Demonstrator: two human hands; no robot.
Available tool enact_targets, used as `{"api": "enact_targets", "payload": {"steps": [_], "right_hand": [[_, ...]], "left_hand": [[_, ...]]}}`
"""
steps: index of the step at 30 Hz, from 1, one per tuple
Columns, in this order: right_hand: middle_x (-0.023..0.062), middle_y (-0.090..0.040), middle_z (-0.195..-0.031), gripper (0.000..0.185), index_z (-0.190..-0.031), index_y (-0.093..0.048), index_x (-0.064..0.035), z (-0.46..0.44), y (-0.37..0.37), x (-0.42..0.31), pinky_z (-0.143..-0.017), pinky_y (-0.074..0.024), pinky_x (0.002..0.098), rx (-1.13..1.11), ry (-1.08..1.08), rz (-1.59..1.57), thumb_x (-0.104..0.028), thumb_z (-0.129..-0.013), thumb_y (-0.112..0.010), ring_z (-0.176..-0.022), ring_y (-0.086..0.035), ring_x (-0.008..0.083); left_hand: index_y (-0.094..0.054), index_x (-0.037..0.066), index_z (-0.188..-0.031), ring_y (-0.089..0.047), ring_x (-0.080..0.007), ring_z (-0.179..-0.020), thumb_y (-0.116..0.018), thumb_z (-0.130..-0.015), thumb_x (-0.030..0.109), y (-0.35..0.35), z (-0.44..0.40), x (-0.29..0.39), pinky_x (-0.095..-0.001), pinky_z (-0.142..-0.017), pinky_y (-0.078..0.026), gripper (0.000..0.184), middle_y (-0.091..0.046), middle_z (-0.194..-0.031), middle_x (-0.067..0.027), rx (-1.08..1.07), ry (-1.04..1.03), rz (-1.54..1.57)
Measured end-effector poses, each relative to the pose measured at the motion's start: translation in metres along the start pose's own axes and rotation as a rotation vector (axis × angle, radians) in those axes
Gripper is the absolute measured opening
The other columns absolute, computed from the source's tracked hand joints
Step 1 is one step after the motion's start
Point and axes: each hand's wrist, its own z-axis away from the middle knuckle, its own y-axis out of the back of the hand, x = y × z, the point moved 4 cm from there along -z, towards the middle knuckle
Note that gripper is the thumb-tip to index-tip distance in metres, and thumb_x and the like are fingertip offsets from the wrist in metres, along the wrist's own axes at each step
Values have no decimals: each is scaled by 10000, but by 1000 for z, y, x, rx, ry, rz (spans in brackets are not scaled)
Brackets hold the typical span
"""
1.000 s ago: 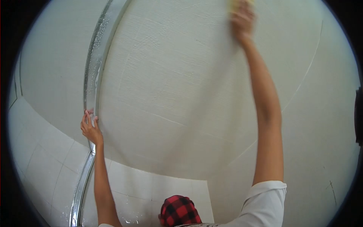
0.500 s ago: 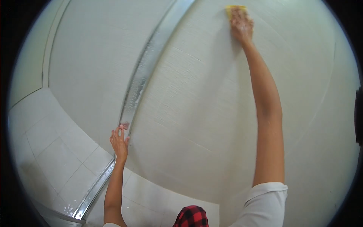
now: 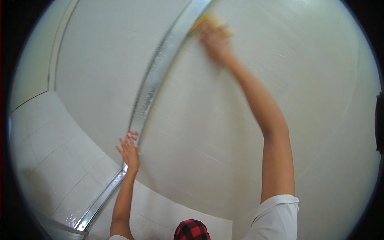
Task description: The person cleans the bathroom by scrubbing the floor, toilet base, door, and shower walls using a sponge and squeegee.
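My right hand (image 3: pixel 216 45) presses a yellow cloth (image 3: pixel 208 18) against the pale wall (image 3: pixel 208 116), high up beside the metal strip. Motion blurs both the hand and the cloth. My left hand (image 3: pixel 130 155) rests at the lower end of the upright metal strip (image 3: pixel 155 74), fingers spread and nothing in them. Its fingertips touch the shiny face, where a reflection of them shows. Water drops cover part of the strip above that hand.
A metal floor track (image 3: pixel 100 200) runs from the foot of the strip toward the lower left. White floor tiles (image 3: pixel 64 168) lie on both sides of it, wet near the lower left. A red and black checked item (image 3: pixel 192 231) shows at the bottom edge.
My right hand has swept the yellow cloth left and slightly down across the wall, up to the metal strip. My left hand stays at the strip, its fingers spread wider.
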Motion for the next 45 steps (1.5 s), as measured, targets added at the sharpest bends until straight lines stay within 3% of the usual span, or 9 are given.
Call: {"api": "enact_targets", "payload": {"steps": [4,11,15,19,24,28,35,40,45], "right_hand": [[14,-220,-1457,491,-1403,-230,-213,109,32,22,-1075,-112,532,-110,196,-346,-343,-941,-334,-1344,-185,193],[122,-390,-1350,473,-1330,-336,-8,438,66,253,-1000,-305,417,35,-1360,363,-270,-939,-385,-1209,-403,259],[109,-214,-1457,512,-1385,-276,-85,330,94,60,-1067,-121,504,20,-863,-445,-265,-923,-406,-1346,-189,259],[14,-229,-1459,513,-1380,-304,-162,175,32,113,-1051,-148,497,-65,46,-67,-380,-923,-389,-1341,-201,230],[103,-380,-1358,448,-1299,-366,-14,322,-27,408,-1045,-255,325,199,-455,116,-303,-961,-315,-1226,-367,223],[136,-283,-1416,566,-1381,-242,-32,507,61,245,-1070,-147,426,-18,-1322,199,-349,-933,-382,-1314,-234,309],[53,-250,-1450,558,-1387,-286,-185,291,43,192,-1016,-178,529,18,-211,-99,-432,-901,-408,-1332,-209,251],[167,-363,-1362,613,-1287,-394,-6,441,15,458,-1055,-217,397,-15,-627,85,-487,-918,-304,-1281,-294,311],[125,-285,-1410,599,-1386,-240,-44,491,70,227,-1079,-110,421,-1,-1021,-96,-376,-916,-409,-1326,-200,278]], "left_hand": [[-236,125,-1397,-170,-307,-1335,-657,-748,204,4,-6,5,-571,-1051,-120,778,-326,-1354,-46,15,33,-26],[-220,131,-1405,-169,-318,-1335,-637,-767,135,9,-5,1,-567,-1047,-146,762,-308,-1368,-59,35,-16,63],[-213,144,-1409,-158,-313,-1341,-637,-770,151,8,-3,0,-562,-1046,-154,767,-291,-1387,-43,46,-38,-18],[-187,149,-1416,-153,-296,-1345,-639,-770,190,-3,-5,-4,-549,-1055,-144,790,-288,-1394,-21,142,-63,-102],[-184,167,-1420,-173,-271,-1343,-636,-770,203,5,-2,3,-537,-1058,-142,793,-303,-1389,-11,86,-40,-104],[-189,201,-1420,-187,-283,-1336,-625,-780,169,4,-3,2,-551,-1048,-158,775,-307,-1389,-18,74,-13,-30],[-188,244,-1420,-191,-270,-1336,-577,-819,218,-3,-3,-4,-561,-1044,-143,717,-283,-1413,17,71,-10,-169],[-196,245,-1419,-189,-282,-1334,-547,-850,214,-4,0,-1,-566,-1046,-123,670,-266,-1425,9,174,-61,-15],[-192,258,-1419,-189,-289,-1332,-528,-857,255,-4,-2,-5,-571,-1041,-136,654,-272,-1417,13,173,-78,-84]]}}
